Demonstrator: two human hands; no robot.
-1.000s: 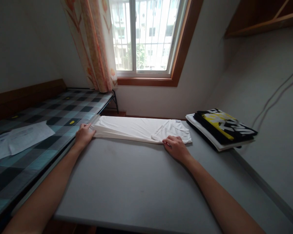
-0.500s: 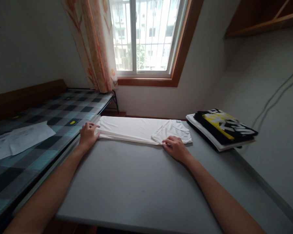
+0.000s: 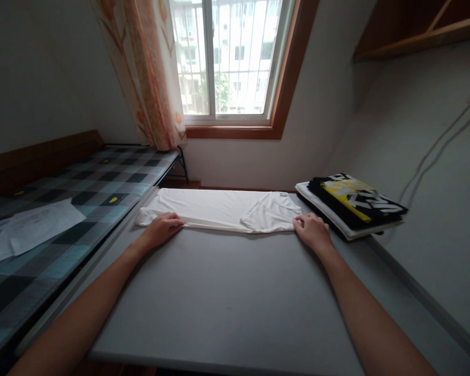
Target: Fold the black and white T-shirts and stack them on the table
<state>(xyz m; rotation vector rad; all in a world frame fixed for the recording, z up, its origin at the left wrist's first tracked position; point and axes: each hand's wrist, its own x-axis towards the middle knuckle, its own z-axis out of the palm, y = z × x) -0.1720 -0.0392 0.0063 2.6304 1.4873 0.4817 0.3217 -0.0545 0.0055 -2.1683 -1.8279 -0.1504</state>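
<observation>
A white shirt (image 3: 215, 206), folded into a long strip, lies across the far part of the grey table (image 3: 219, 292). Its sleeve and collar part is at the right end. My left hand (image 3: 166, 227) is closed at the near edge of the strip, a little in from its left end. At the near right corner, the fingers of my right hand (image 3: 312, 230) are pressed together on the white cloth.
Right of the shirt is a stack of folded clothes (image 3: 352, 203), black and yellow on top, beside the wall. A bed with a checked mattress (image 3: 129, 183) runs along the left, with papers (image 3: 39, 227) on it.
My left hand has moved right along the near edge, uncovering the strip's left end. My right hand has shifted right to the corner. The view has turned slightly.
</observation>
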